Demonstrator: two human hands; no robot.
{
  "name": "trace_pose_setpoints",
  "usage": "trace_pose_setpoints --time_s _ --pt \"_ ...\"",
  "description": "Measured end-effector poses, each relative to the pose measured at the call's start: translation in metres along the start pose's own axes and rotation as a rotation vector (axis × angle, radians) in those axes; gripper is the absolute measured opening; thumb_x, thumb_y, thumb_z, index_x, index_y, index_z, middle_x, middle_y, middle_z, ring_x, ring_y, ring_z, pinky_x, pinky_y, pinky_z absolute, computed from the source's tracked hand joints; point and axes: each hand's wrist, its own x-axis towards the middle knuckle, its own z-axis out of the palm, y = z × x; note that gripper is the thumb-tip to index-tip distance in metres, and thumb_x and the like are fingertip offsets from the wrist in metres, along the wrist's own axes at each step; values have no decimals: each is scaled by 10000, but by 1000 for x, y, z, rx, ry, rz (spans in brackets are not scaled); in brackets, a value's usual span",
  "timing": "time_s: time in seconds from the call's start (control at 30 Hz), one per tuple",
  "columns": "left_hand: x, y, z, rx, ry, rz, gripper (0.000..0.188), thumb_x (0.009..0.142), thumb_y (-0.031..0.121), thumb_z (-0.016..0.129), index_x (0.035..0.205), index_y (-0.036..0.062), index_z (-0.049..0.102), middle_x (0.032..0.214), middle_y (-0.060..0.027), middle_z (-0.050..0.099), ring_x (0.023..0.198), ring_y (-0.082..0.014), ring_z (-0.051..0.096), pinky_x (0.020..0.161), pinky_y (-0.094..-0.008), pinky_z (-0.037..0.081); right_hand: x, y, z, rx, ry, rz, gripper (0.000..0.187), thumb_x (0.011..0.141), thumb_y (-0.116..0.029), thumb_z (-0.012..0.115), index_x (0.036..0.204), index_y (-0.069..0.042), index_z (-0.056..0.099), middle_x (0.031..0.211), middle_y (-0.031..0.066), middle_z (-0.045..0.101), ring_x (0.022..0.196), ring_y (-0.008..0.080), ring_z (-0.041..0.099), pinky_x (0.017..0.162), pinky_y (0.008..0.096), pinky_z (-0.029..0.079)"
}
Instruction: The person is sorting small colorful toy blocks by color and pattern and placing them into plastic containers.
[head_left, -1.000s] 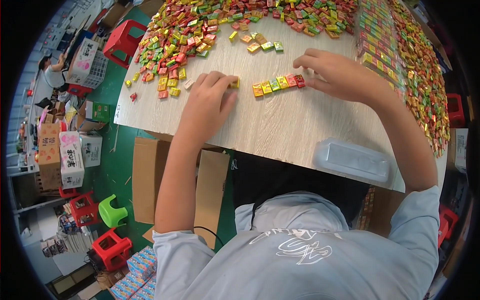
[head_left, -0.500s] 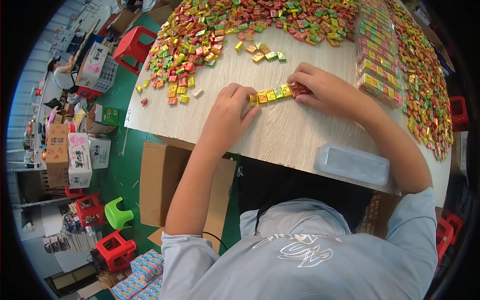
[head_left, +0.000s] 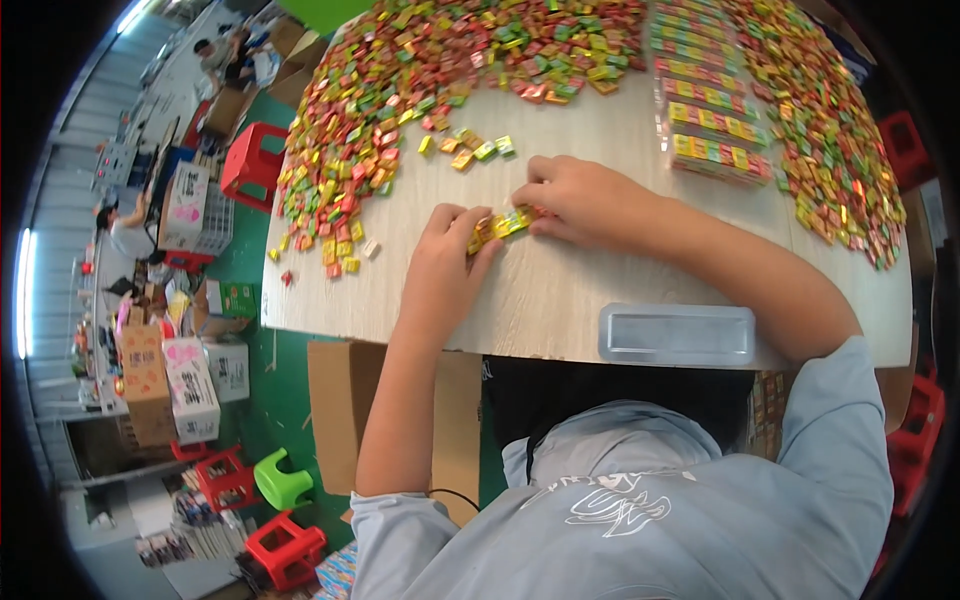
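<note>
A short row of small coloured candy pieces (head_left: 505, 222) lies on the pale wooden table (head_left: 560, 300), pinched from both ends. My left hand (head_left: 445, 258) presses its left end with curled fingers. My right hand (head_left: 580, 200) covers its right end. Most of the row is hidden between my fingers. A few loose pieces (head_left: 468, 148) lie just beyond my hands.
A big heap of mixed coloured candies (head_left: 400, 90) covers the far table. Filled clear trays (head_left: 710, 120) stand at the far right, with more candies (head_left: 830, 150) beside them. An empty clear tray (head_left: 678, 334) sits at the near edge. Red stools, boxes and a person are on the floor left.
My two hands have drawn closer together, squeezing the candy row shorter. The camera view has shifted, so the table sits lower in the picture.
</note>
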Motion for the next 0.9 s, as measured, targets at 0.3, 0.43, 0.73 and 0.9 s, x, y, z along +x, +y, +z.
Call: trace_pose_setpoints --time_s 0.3,0.43,0.73,0.9 --pt "10 17 14 200 44 63 308 897 212 820 1184 117 763 1027 -123 640 901 -337 677 783 -442 553 -8 1 -2 -22 -12 23 280 905 -213 778 1158 -96 746 1048 122 641 998 332 660 884 454 546" --pt "11 20 21 203 55 65 316 869 239 848 1158 129 781 981 -111 631 883 -327 669 777 -436 548 -16 -1 -6 -34 -16 52 262 900 -211 782 1133 -93 761 1036 128 642 979 334 665 868 453 548" --pt "3 101 -12 167 181 260 315 831 253 878 1114 140 797 923 -83 606 771 -282 635 659 -402 518 -68 -62 -93 -76 137 70 234 895 -180 792 1112 -113 732 1000 117 627 870 342 663 760 438 530" --pt "-35 147 -21 110 144 342 419 753 215 922 1146 123 809 921 -69 597 696 -212 594 615 -360 476 -126 -132 -121 -223 206 74 341 831 -179 810 1157 -106 741 983 90 595 792 280 623 695 395 514"
